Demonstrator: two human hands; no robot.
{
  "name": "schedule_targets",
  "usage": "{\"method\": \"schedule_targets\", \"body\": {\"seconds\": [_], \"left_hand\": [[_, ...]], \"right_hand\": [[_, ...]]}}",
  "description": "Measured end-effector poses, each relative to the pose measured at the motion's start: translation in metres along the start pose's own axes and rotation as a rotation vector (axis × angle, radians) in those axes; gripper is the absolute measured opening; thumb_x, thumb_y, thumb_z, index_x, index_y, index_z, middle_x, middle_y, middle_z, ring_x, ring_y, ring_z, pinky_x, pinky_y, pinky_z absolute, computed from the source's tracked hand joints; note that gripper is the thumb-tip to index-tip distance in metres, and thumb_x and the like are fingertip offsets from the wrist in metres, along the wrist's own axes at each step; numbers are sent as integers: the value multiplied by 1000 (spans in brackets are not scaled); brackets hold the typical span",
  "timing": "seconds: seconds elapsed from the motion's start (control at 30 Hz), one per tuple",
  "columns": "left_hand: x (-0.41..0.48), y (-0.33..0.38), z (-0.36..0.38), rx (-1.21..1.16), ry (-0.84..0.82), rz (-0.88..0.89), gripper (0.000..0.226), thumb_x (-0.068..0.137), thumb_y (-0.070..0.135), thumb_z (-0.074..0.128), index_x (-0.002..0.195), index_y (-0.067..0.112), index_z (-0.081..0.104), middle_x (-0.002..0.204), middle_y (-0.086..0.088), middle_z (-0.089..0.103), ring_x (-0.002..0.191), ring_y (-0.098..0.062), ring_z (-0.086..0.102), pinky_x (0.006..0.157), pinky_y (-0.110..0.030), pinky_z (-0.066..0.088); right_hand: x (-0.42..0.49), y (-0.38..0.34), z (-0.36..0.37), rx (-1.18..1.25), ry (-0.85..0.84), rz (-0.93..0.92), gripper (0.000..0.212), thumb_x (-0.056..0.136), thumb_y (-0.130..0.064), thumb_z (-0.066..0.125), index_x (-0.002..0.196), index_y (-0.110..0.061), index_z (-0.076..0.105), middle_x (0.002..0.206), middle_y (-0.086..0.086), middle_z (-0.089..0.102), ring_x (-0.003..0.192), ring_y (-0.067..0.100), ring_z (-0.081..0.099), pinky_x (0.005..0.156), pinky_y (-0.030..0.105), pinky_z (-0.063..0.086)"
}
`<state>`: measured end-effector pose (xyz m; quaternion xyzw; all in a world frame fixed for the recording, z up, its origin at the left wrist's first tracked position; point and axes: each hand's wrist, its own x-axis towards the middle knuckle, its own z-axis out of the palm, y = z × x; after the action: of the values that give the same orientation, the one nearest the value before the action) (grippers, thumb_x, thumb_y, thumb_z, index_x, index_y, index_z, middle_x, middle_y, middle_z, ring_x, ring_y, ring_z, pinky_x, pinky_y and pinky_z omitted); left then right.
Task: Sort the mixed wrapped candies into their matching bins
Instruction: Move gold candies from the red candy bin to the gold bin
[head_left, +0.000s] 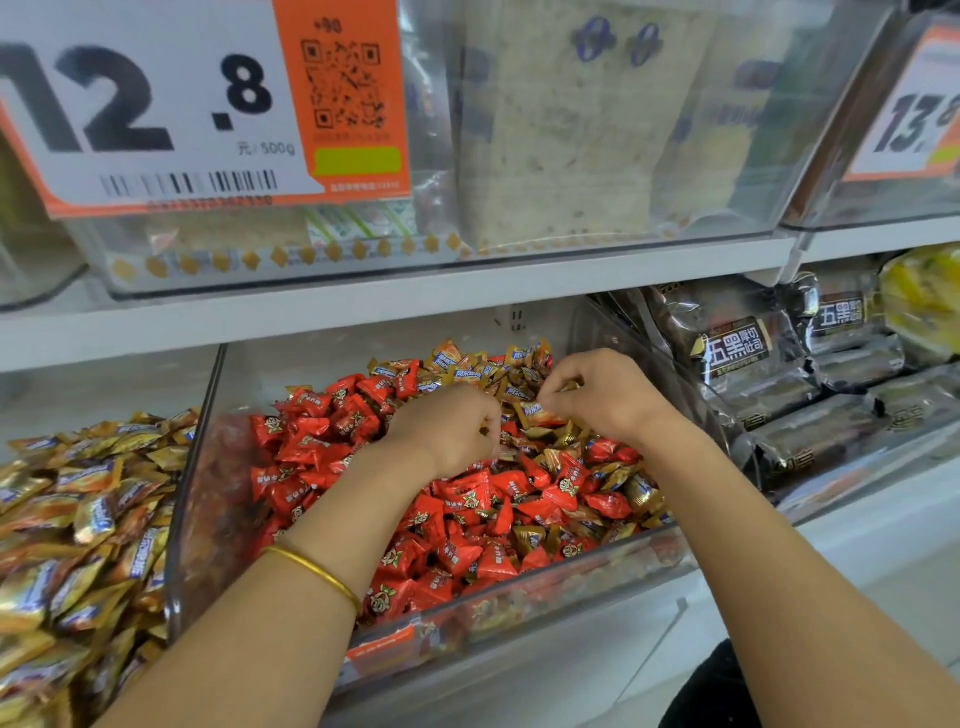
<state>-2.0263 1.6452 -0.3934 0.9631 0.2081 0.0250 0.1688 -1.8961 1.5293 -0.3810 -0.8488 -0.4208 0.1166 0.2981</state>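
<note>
- Gold bangle (311, 566) circles the left forearm, nearest the lens, which reaches over the front wall of the middle bin (519, 597).
- Far left, a heap of gold-wrapped candies (78, 519) fills the neighbouring compartment.
- Above it hangs a price tag (156, 104) reading 12.8.
- Inside the clear middle bin lie red-wrapped candies (467, 499), with gold ones mixed in toward the back and right side.
- On that pile the left hand (447, 426) rests knuckles up, fingers curled downward; whether they grip anything cannot be told.
- Just beside it, the right hand (608, 395) pinches a gold candy (540, 414) between thumb and fingertips.
- Far right sit dark bread packs (743, 358).
</note>
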Motion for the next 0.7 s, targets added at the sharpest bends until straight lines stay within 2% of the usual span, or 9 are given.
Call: {"method": "schedule_targets", "body": {"seconds": [0.07, 0.13, 0.23, 0.3, 0.37, 0.43, 0.53, 0.63, 0.7], "left_hand": [[1, -1, -1, -92, 12, 5, 8, 88, 22, 63, 81, 19, 65, 117, 2, 61, 114, -20, 54, 94, -38, 46], [0, -1, -6, -211, 43, -3, 6, 87, 18, 62, 82, 18, 65, 105, 3, 64, 106, -18, 57, 92, -33, 45], [-3, 0, -14, -305, 95, -9, 7, 88, 14, 59, 85, 16, 65, 91, 10, 61, 96, -13, 57, 80, -25, 41], [-7, 2, -18, -342, 114, 10, 7, 89, 14, 58, 87, 14, 65, 86, 14, 58, 95, -10, 55, 82, -25, 42], [-12, 5, -23, -379, 136, 17, 7, 90, 15, 58, 87, 13, 64, 83, 16, 56, 95, -7, 52, 85, -26, 42], [-17, 7, -31, -419, 160, -1, 7, 91, 17, 57, 86, 15, 62, 84, 14, 58, 83, -8, 55, 75, -25, 42], [-33, 8, -44, -493, 184, -55, 12, 90, 18, 59, 79, 19, 58, 89, 5, 62, 63, -6, 55, 62, -22, 44], [-69, 5, -61, -473, 217, -88, 9, 90, 19, 59, 85, 11, 61, 83, 1, 61, 59, -6, 55, 54, -14, 41], [-101, -3, -72, -490, 256, -117, 10, 89, 18, 60, 87, 8, 63, 75, 2, 60, 56, -5, 54, 44, -9, 36]], "right_hand": [[-6, -3, -5, 115, 35, -24, 7, 86, -15, 66, 82, -16, 71, 85, -14, 63, 86, 3, 57, 83, 25, 44], [-11, -5, -8, 220, 73, -27, 5, 86, -14, 66, 85, -13, 71, 82, -15, 61, 79, -2, 55, 79, 22, 45], [-19, -7, -11, 346, 106, -7, 4, 87, -13, 66, 87, -12, 69, 77, -14, 59, 53, -12, 52, 54, 4, 39], [-25, -9, -13, 427, 129, 21, 4, 87, -13, 65, 85, -14, 68, 74, -12, 59, 44, -11, 50, 43, 4, 36], [-31, -11, -16, 499, 153, 64, 4, 88, -15, 65, 84, -17, 67, 69, -11, 58, 47, -1, 50, 40, 9, 36], [-38, -15, -17, 563, 146, 108, 4, 88, -18, 65, 85, -19, 68, 67, -8, 57, 50, 7, 45, 39, 14, 35], [-48, -25, -17, 692, 76, 141, 4, 89, -18, 64, 88, -15, 67, 64, -5, 56, 48, 9, 42, 40, 20, 31], [-60, -45, -11, 741, -3, 93, 5, 89, -20, 64, 88, -17, 67, 69, 2, 55, 47, 9, 42, 47, 24, 31], [-71, -69, 0, 738, -44, 31, 5, 88, -21, 64, 85, -20, 68, 68, 2, 55, 46, 9, 43, 45, 23, 31]]}}
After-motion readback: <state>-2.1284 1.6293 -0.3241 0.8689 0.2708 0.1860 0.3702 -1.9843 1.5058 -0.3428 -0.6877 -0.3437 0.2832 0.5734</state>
